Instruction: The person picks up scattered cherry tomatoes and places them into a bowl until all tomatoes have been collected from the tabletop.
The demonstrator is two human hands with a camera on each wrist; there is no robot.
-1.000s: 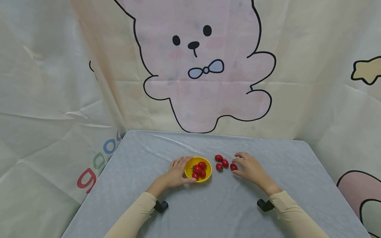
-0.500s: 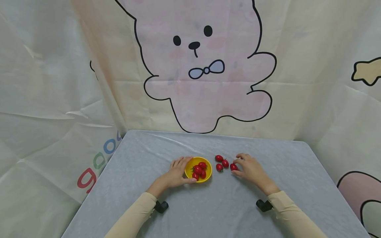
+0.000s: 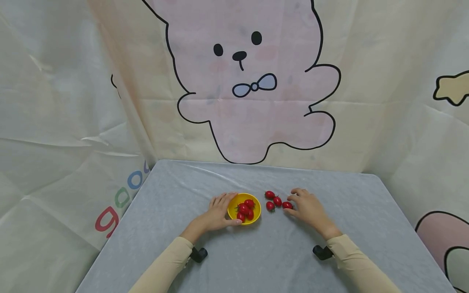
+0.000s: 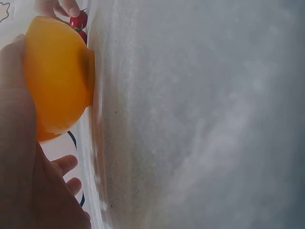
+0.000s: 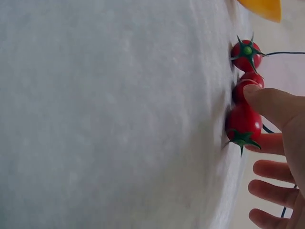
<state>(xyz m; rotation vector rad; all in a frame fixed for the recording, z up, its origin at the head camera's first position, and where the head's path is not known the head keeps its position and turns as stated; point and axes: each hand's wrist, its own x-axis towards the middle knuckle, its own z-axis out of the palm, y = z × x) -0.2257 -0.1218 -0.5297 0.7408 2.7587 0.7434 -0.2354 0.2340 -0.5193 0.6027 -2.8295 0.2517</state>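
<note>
A yellow bowl [image 3: 257, 219] with several red cherry tomatoes [image 3: 243, 209] inside stands on the table, upright. My left hand [image 3: 217, 215] holds its left side, the thumb at the near rim and the fingers spread around the far side. Right of the bowl lie several loose cherry tomatoes [image 3: 277, 201]. My right hand [image 3: 308, 208] is at the rightmost cherry tomato [image 5: 244, 123], thumb and index finger on either side of it. That tomato rests on the cloth, its green stem end facing the hand; whether both fingertips touch it, I cannot tell.
A grey-blue cloth [image 3: 256, 260] covers the table. Behind it hangs a pale curtain [image 3: 366, 134] with a pink bear print, and more curtain hangs at both sides. A black wrist camera [image 3: 199, 254] sits under the left wrist, another camera [image 3: 323, 252] under the right.
My right hand has shifted slightly left, and the rightmost cherry tomato has turned a little beside its fingers. The left hand and the bowl have stayed in place.
</note>
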